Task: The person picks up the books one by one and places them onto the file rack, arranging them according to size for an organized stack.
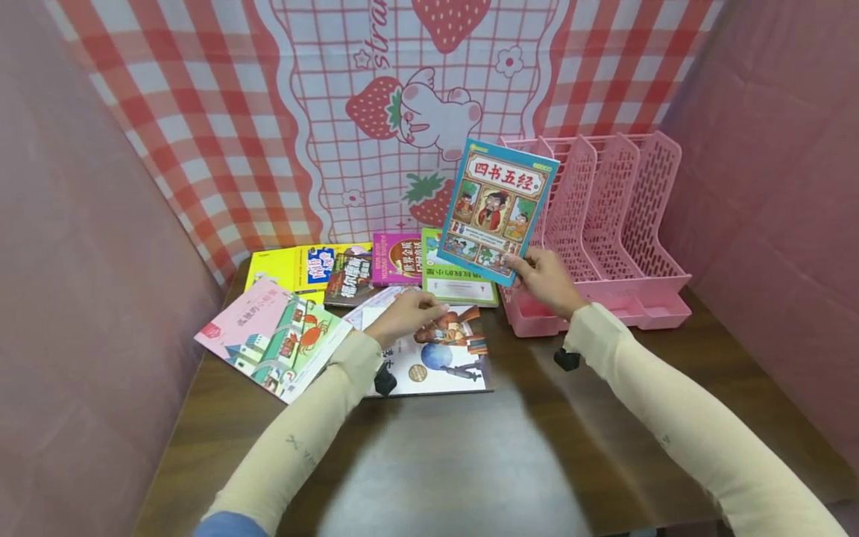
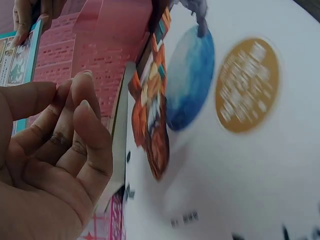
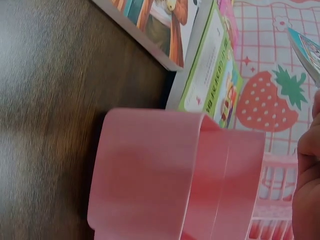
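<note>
My right hand pinches a blue-bordered comic-style book by its lower right corner. The book is held up, cover facing me, before the left end of a pink desktop file rack. Only its edge shows in the right wrist view. My left hand is over a white book with a blue globe and brown figures on its cover. In the left wrist view this hand has loosely bent fingers and nothing between them.
A pink book lies at the left. Behind lie a yellow book, a dark book, a magenta book and a green book. A strawberry-patterned cloth hangs behind the wooden table.
</note>
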### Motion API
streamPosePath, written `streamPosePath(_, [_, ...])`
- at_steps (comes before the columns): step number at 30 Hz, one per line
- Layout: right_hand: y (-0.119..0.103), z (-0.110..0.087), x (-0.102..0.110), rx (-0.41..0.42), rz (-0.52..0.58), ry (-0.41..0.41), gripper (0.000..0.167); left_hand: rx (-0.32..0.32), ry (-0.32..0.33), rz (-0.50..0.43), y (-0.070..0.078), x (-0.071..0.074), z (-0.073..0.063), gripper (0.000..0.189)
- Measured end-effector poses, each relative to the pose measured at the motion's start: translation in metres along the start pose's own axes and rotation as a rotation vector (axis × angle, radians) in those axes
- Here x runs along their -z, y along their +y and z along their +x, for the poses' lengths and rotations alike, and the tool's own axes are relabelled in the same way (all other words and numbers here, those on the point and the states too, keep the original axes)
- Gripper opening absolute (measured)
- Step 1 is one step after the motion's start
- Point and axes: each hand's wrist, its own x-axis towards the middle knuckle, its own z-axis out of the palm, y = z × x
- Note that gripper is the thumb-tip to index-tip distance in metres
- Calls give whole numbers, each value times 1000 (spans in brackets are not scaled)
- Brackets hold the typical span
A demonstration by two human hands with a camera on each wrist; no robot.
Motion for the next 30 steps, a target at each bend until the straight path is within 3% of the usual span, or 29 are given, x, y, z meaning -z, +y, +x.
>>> streamPosePath(9, [8,-4,17,6,-42,132,45,-59,4,-20,20,-35,28,31])
streamPosePath(13, [11,-5,24,5,-64,173,45,-47,-2,-69,31,-53,39,37])
streamPosePath(19, [17,-9,30,4,-92,196,47,-22,62,-38,39,-82,56,50])
streamPosePath(22, [21,-12,31,3,-112,209,46,-4,82,-75,41,-94,61,53])
streamPosePath(30, [28,-15,38,10,-110,211,47,-6,161,-164,49,-109,81,62])
